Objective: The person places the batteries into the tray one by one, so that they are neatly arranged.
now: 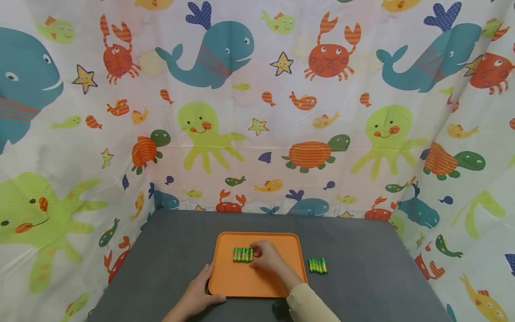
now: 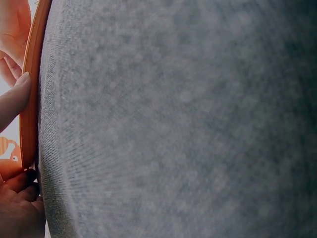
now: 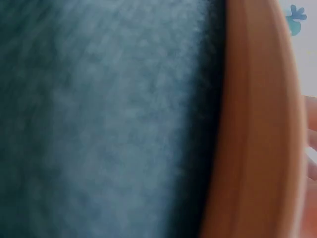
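An orange tray [image 1: 225, 281] lies on the grey table. My left hand [image 1: 197, 290] holds its front left corner, thumb along the front side and fingers at the left side. In the left wrist view, the thumb [image 2: 17, 96] presses against the tray's rim [image 2: 32, 99]. On the tray, several green batteries [image 1: 241, 255] stand side by side in a row. At the right end of that row my right hand [image 1: 267, 259] pinches a battery, index finger by its far end and thumb by its near end. The right wrist view shows mainly the tray's side [image 3: 257, 124].
Several more green batteries [image 1: 318, 266] lie in a row on the table [image 1: 354, 250], right of the tray. A black object [image 1: 281, 309] is beside the right sleeve at the front. Curtains [image 1: 257, 147] with sea animals enclose the back and sides.
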`<state>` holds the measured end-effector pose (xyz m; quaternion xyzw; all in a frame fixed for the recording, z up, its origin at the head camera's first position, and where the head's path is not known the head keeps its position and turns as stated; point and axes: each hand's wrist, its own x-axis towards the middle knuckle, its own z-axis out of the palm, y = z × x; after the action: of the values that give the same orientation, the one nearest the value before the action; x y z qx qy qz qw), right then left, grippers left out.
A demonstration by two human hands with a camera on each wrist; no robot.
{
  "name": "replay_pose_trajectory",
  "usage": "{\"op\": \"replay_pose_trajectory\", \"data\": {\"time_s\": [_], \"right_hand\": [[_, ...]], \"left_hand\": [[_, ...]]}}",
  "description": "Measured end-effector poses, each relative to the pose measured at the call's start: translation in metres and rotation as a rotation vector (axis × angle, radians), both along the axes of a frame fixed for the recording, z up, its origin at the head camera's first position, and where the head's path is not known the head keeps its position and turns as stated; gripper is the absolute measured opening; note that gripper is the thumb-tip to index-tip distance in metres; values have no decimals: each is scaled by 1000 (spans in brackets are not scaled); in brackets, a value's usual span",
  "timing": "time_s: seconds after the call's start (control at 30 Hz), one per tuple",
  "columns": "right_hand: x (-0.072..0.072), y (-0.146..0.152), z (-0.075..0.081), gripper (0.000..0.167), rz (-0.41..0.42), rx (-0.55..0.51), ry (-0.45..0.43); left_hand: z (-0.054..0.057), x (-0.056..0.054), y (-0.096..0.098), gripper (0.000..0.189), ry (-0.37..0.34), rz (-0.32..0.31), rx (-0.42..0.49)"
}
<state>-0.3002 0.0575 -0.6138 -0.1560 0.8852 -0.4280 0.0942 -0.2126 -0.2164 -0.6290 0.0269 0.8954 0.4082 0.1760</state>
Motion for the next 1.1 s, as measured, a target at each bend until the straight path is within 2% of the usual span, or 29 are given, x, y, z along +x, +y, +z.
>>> {"op": "replay_pose_trajectory", "data": {"time_s": [0.23, 0.4, 0.6, 0.9, 1.1], "right_hand": [[3, 4, 2, 64, 21, -54, -18], [4, 10, 5, 62, 13, -67, 18], [12, 20, 9, 57, 10, -62, 61], [29, 45, 31, 59, -43, -71, 91], [41, 77, 43, 53, -138, -33, 216]], "left_hand": [[3, -1, -1, 120, 21, -1, -12], [4, -2, 1, 122, 6, 7, -16], [2, 1, 2, 121, 1, 13, -29], [3, 0, -1, 122, -35, 16, -16], [1, -1, 0, 122, -49, 18, -5]]}}
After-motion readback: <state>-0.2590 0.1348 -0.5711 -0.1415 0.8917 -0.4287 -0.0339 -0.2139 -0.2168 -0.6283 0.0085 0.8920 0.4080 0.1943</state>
